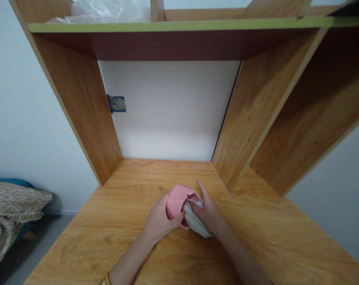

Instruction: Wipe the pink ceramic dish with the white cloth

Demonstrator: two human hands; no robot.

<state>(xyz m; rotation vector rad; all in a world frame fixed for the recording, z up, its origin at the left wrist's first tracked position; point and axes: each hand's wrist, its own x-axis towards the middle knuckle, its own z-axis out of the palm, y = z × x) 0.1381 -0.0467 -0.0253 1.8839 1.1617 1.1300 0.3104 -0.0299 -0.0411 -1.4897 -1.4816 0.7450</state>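
Over the wooden desk a pink container (pixel 177 198), hollow with an angular outer wall, lies tipped so that its opening faces right. My left hand (pixel 163 217) is wrapped round its left side, the thumb near the lower rim. A pale grey cloth (pixel 196 221) is bunched at the opening, partly inside, with a loose end hanging toward me. My right hand (pixel 208 211) grips this cloth at the rim, thumb pressed into it and one finger stretched up and away. How far the cloth reaches into the container is hidden.
The wooden desktop (pixel 123 217) runs back to a white panel (pixel 173 111) with an open socket box (pixel 118 104). Wooden uprights (pixel 256 107) flank it under a shelf (pixel 179 25) bearing clear plastic wrap (pixel 108 11). A patterned, fringed blanket (pixel 16 200) lies at the left.
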